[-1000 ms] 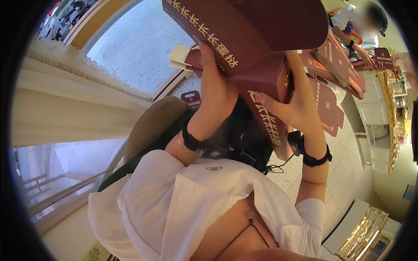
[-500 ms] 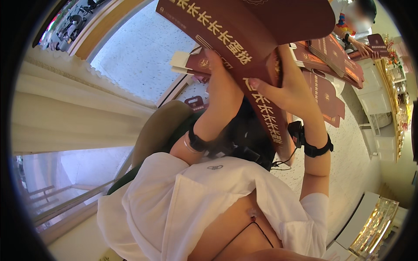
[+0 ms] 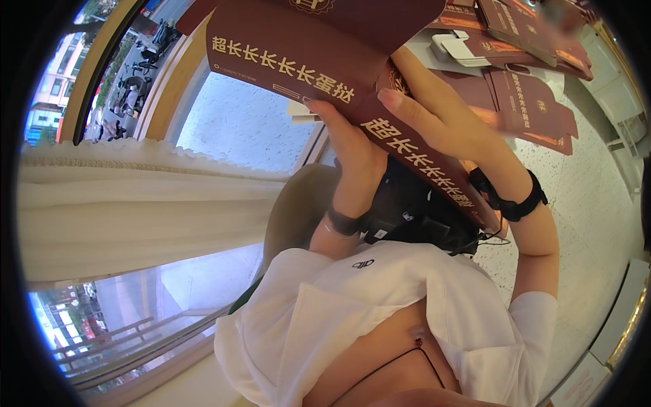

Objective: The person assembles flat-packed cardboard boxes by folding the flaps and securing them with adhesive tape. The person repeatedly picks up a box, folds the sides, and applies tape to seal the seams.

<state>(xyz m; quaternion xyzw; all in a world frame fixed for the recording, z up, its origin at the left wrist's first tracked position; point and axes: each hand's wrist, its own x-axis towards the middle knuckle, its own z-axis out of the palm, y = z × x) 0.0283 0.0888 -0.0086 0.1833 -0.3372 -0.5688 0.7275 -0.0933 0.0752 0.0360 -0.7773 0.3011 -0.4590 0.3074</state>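
Note:
A long maroon cardboard carton (image 3: 278, 57) with gold lettering is held up in front of me, partly folded, its panels meeting at an angle. My left hand (image 3: 356, 152) grips its lower edge, thumb in front and the other fingers hidden behind the card. On the right, my right hand (image 3: 441, 122) is closed around a narrow side panel, its thumb pressed near the fold. The long lettered side runs down toward my waist, and the upper part of the carton leaves the picture at the top.
Flat maroon cartons (image 3: 532, 105) lie on the speckled pale table at the right, with more stacked cartons (image 3: 519, 30) behind them. A carton with a white end (image 3: 461, 51) lies beside the stack. Cream curtains (image 3: 142, 210) and windows line the left.
The carton has swung lower and to the left in view, its upper panels spread wider. Both hands stay on it. My view has turned, showing more window and less of the other person.

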